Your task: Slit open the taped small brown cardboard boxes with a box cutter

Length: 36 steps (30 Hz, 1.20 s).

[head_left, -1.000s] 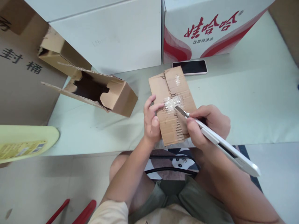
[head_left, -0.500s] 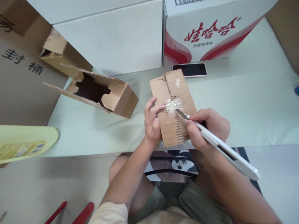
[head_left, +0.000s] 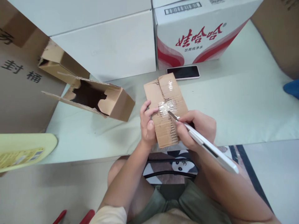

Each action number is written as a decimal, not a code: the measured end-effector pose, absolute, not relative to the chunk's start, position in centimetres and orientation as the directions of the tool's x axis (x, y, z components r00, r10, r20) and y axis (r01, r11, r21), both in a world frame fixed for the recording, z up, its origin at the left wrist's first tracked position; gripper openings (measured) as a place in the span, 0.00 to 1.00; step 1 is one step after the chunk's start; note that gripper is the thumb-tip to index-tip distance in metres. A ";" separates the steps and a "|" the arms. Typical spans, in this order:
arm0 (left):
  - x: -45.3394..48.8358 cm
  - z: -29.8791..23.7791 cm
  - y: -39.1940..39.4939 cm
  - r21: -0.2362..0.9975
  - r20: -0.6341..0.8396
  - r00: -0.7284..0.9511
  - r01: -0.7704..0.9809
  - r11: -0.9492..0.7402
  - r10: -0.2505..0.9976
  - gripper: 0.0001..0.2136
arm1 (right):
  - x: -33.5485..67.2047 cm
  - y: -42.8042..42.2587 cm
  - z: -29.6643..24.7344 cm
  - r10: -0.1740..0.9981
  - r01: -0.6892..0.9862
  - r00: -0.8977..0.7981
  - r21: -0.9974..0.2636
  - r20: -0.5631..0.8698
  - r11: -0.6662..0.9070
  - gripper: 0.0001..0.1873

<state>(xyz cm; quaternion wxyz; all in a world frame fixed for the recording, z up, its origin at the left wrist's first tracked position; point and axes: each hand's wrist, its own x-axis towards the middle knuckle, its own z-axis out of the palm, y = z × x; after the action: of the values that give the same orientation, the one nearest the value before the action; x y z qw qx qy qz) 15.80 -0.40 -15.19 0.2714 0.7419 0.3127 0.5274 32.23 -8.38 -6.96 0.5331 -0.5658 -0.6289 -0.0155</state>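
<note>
In the head view, a small brown cardboard box (head_left: 161, 132) is held tilted at the table's near edge. Clear tape (head_left: 164, 108) covers part of its middle seam, and torn, ridged cardboard shows below the tape. My left hand (head_left: 148, 126) grips the box by its left side, with fingers bent over the top face. My right hand (head_left: 198, 126) is closed around a white utility knife (head_left: 205, 144). The knife's extended blade points up and left, its tip at the tape's lower edge; whether it pierces the tape I cannot tell.
An opened cardboard box (head_left: 121, 104) lies to the left. Behind stand a large white box (head_left: 105, 49) and a red-and-white carton (head_left: 191, 40), with a phone (head_left: 183, 72) before the carton. A yellow-green container (head_left: 28, 149) is at left, a blue object (head_left: 291, 89) at right.
The view has shifted, so the scene sits further left, and more of the blue object shows. The knife's blade tip stays by the tape, and both hands keep their holds.
</note>
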 end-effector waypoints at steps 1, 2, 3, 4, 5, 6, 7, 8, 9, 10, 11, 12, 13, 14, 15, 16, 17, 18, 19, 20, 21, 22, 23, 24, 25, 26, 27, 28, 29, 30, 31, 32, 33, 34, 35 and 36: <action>15.8 -15.2 -0.4 0.733 0.613 0.250 0.175 -0.658 0.750 0.21 | 32.3 -8.3 -6.9 0.686 0.744 0.175 -0.551 0.707 0.378 0.08; 15.8 -15.3 -0.4 0.732 0.615 0.253 0.170 -0.660 0.747 0.21 | 32.4 -8.2 -6.9 0.675 0.757 0.148 -0.522 0.723 0.393 0.08; 15.8 -15.3 -0.3 0.730 0.618 0.254 0.165 -0.663 0.744 0.21 | 32.4 -8.1 -6.9 0.667 0.766 0.133 -0.503 0.733 0.401 0.08; 15.8 -15.3 -0.3 0.729 0.620 0.255 0.162 -0.665 0.742 0.21 | 32.4 -8.1 -6.9 0.662 0.769 0.134 -0.499 0.737 0.399 0.08; 15.8 -15.3 -0.3 0.728 0.621 0.256 0.160 -0.666 0.741 0.21 | 32.4 -8.1 -7.0 0.662 0.769 0.149 -0.507 0.735 0.390 0.08; 15.8 -15.2 -0.3 0.728 0.620 0.259 0.162 -0.666 0.740 0.21 | 32.3 -8.1 -7.0 0.664 0.766 0.168 -0.521 0.729 0.378 0.07; 15.7 -15.2 -0.4 0.727 0.619 0.262 0.166 -0.667 0.740 0.21 | 32.2 -8.2 -7.1 0.662 0.761 0.189 -0.534 0.726 0.369 0.07; 15.7 -15.2 -0.4 0.726 0.616 0.268 0.172 -0.666 0.741 0.21 | 32.2 -8.2 -7.2 0.659 0.757 0.208 -0.546 0.723 0.360 0.07; 15.6 -15.2 -0.4 0.725 0.613 0.275 0.179 -0.665 0.741 0.21 | 32.1 -8.2 -7.3 0.655 0.753 0.225 -0.555 0.722 0.353 0.07; 15.5 -15.1 -0.4 0.724 0.608 0.282 0.188 -0.664 0.742 0.21 | 32.0 -8.3 -7.4 0.650 0.750 0.238 -0.561 0.722 0.349 0.07; 15.5 -15.1 -0.4 0.722 0.604 0.285 0.197 -0.663 0.744 0.22 | 32.0 -8.3 -7.4 0.643 0.748 0.247 -0.564 0.725 0.349 0.07; 15.4 -15.1 -0.5 0.721 0.602 0.288 0.206 -0.662 0.745 0.22 | 31.9 -8.3 -7.5 0.639 0.745 0.251 -0.567 0.727 0.352 0.07; 15.4 -15.1 -0.5 0.721 0.599 0.289 0.212 -0.660 0.747 0.22 | 31.9 -8.2 -7.5 0.636 0.740 0.256 -0.571 0.728 0.355 0.07; 15.4 -15.1 -0.5 0.722 0.596 0.289 0.215 -0.658 0.749 0.22 | 31.9 -8.2 -7.5 0.633 0.736 0.261 -0.574 0.729 0.359 0.07; 15.4 -15.1 -0.5 0.724 0.595 0.288 0.214 -0.656 0.750 0.22 | 31.9 -8.3 -7.5 0.632 0.732 0.264 -0.578 0.729 0.361 0.07; 15.4 -15.1 -0.5 0.726 0.594 0.286 0.212 -0.654 0.752 0.22 | 31.9 -8.3 -7.5 0.636 0.730 0.269 -0.584 0.723 0.355 0.06; 15.4 -15.1 -0.5 0.729 0.593 0.284 0.208 -0.652 0.753 0.22 | 31.9 -8.3 -7.5 0.645 0.729 0.276 -0.593 0.712 0.342 0.06; 15.4 -15.0 -0.5 0.731 0.593 0.284 0.202 -0.652 0.753 0.22 | 31.9 -8.3 -7.4 0.654 0.731 0.285 -0.600 0.701 0.325 0.05; 15.4 -15.0 -0.5 0.732 0.594 0.285 0.197 -0.653 0.752 0.22 | 31.9 -8.4 -7.4 0.662 0.733 0.292 -0.606 0.690 0.309 0.05; 15.4 -15.0 -0.5 0.731 0.596 0.287 0.192 -0.655 0.750 0.22 | 31.9 -8.4 -7.4 0.667 0.734 0.297 -0.610 0.684 0.299 0.04; 15.4 -14.9 -0.5 0.731 0.597 0.288 0.189 -0.656 0.749 0.22 | 31.9 -8.4 -7.4 0.668 0.736 0.298 -0.610 0.682 0.295 0.04; 15.5 -14.9 -0.5 0.730 0.599 0.289 0.185 -0.657 0.747 0.22 | 31.9 -8.4 -7.5 0.666 0.736 0.296 -0.608 0.685 0.298 0.05; 15.5 -14.9 -0.5 0.730 0.600 0.289 0.183 -0.658 0.746 0.22 | 31.9 -8.4 -7.5 0.664 0.736 0.290 -0.604 0.689 0.306 0.05; 15.5 -14.9 -0.5 0.730 0.600 0.288 0.185 -0.658 0.747 0.22 | 31.9 -8.4 -7.5 0.660 0.734 0.288 -0.603 0.694 0.314 0.06; 15.4 -14.9 -0.5 0.731 0.598 0.286 0.188 -0.656 0.748 0.22 | 31.9 -8.4 -7.5 0.657 0.730 0.287 -0.604 0.697 0.321 0.06; 15.4 -14.9 -0.5 0.731 0.598 0.286 0.191 -0.656 0.749 0.22 | 31.9 -8.4 -7.5 0.655 0.725 0.286 -0.605 0.699 0.329 0.06; 15.4 -14.9 -0.5 0.731 0.595 0.285 0.195 -0.654 0.751 0.22 | 31.9 -8.4 -7.5 0.654 0.719 0.286 -0.608 0.700 0.336 0.07; 15.4 -14.9 -0.5 0.731 0.593 0.286 0.199 -0.653 0.752 0.22 | 31.9 -8.4 -7.5 0.655 0.713 0.286 -0.612 0.700 0.342 0.07; 15.4 -14.9 -0.6 0.731 0.592 0.288 0.200 -0.652 0.753 0.22 | 31.9 -8.4 -7.5 0.655 0.709 0.287 -0.615 0.699 0.346 0.07; 15.4 -14.9 -0.6 0.731 0.593 0.288 0.199 -0.653 0.752 0.22 | 31.9 -8.4 -7.5 0.656 0.707 0.287 -0.616 0.698 0.347 0.07; 15.4 -14.9 -0.5 0.730 0.595 0.288 0.197 -0.655 0.750 0.22 | 31.9 -8.4 -7.5 0.657 0.707 0.288 -0.618 0.696 0.345 0.07; 15.4 -14.9 -0.5 0.728 0.598 0.288 0.195 -0.657 0.748 0.22 | 31.8 -8.4 -7.5 0.658 0.708 0.296 -0.622 0.692 0.335 0.06; 15.4 -14.9 -0.5 0.727 0.600 0.287 0.195 -0.658 0.747 0.22 | 31.8 -8.5 -7.5 0.661 0.711 0.303 -0.625 0.687 0.323 0.06; 15.4 -14.9 -0.5 0.726 0.601 0.287 0.195 -0.660 0.746 0.22 | 31.8 -8.5 -7.5 0.665 0.714 0.307 -0.627 0.681 0.313 0.05; 15.5 -14.9 -0.5 0.727 0.601 0.286 0.194 -0.659 0.747 0.22 | 31.8 -8.5 -7.6 0.668 0.716 0.309 -0.628 0.677 0.306 0.05; 15.5 -14.9 -0.4 0.729 0.599 0.285 0.191 -0.657 0.748 0.22 | 31.8 -8.6 -7.6 0.669 0.716 0.309 -0.629 0.676 0.304 0.06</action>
<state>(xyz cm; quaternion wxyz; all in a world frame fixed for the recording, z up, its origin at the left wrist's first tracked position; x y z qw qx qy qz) 15.46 -0.43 -14.95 0.2729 0.7536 0.3114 0.5105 31.84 -8.57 -7.61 0.5541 -0.5894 -0.5875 -0.0209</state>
